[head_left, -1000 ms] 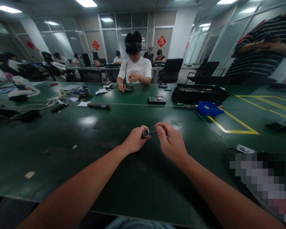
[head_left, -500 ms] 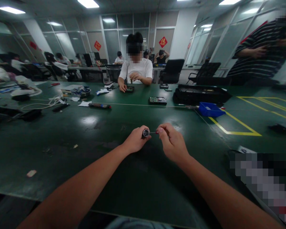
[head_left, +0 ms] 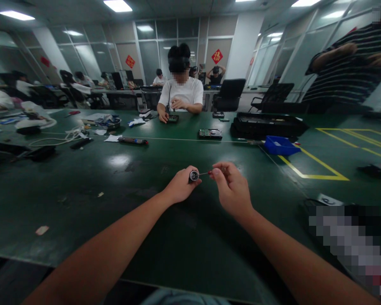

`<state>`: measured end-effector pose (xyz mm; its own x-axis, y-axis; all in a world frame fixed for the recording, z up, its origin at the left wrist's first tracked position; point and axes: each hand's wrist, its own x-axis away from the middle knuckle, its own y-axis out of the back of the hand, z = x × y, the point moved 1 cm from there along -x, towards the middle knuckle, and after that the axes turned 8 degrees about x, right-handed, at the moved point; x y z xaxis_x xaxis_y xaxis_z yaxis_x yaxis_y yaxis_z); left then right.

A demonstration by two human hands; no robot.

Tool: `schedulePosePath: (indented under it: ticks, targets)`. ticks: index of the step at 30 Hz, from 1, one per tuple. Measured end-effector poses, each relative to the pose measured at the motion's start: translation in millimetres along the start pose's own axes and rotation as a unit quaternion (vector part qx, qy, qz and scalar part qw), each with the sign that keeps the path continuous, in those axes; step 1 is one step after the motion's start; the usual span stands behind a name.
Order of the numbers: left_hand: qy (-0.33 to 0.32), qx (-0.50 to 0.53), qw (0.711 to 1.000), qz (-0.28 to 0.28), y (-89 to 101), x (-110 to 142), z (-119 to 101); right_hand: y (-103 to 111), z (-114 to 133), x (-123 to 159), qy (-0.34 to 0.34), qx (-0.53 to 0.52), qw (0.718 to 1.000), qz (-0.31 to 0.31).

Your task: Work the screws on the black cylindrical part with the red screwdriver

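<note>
My left hand [head_left: 179, 185] is wrapped round a small black cylindrical part [head_left: 193, 176], its round, silvery-rimmed end facing me. Too little of the part shows to tell its kind. A thin screwdriver [head_left: 204, 173] with a red handle is pinched between the thumb and fingers of my right hand [head_left: 230, 186]. Its shaft points left, and the tip reaches the round end of the part. Whether the tip sits in a screw is too small to tell. Both hands are held over the green tabletop [head_left: 165, 245].
Across the table a person [head_left: 180, 91] handles a circuit-board device. A hard drive [head_left: 210, 134], a blue bin [head_left: 281, 145] and a long black tray [head_left: 268, 124] lie ahead to the right. A screwdriver-like tool [head_left: 133, 140] and cables [head_left: 66, 137] lie left. Someone in stripes [head_left: 346, 76] stands right.
My right hand has shifted slightly right and the screwdriver's shaft now slants up a little towards its handle. My left hand keeps its hold on the part. The striped person's hands have moved.
</note>
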<state>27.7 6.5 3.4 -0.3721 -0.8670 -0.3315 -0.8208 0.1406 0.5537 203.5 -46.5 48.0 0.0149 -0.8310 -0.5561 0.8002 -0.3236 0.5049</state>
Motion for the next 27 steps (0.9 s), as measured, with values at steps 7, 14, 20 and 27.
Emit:
schedulePosePath:
  ticks: [7, 14, 20, 27]
  targets:
    - [0.001, -0.007, 1.000, -0.012, -0.3, 0, -2, -8, -13, -4, -0.077, -0.100, 0.992, -0.026]
    - [-0.005, 0.022, 1.000, -0.008, 4.7, 1, -7, -12, -27, -14, -0.176, -0.255, 0.950, -0.030]
    - [-0.017, 0.003, 1.000, -0.014, 4.6, 1, -5, -4, -23, -16, -0.140, -0.225, 0.962, -0.069]
    - [-0.029, -0.008, 0.999, -0.017, 4.8, 3, -7, 1, -9, -7, -0.069, -0.086, 0.994, -0.017]
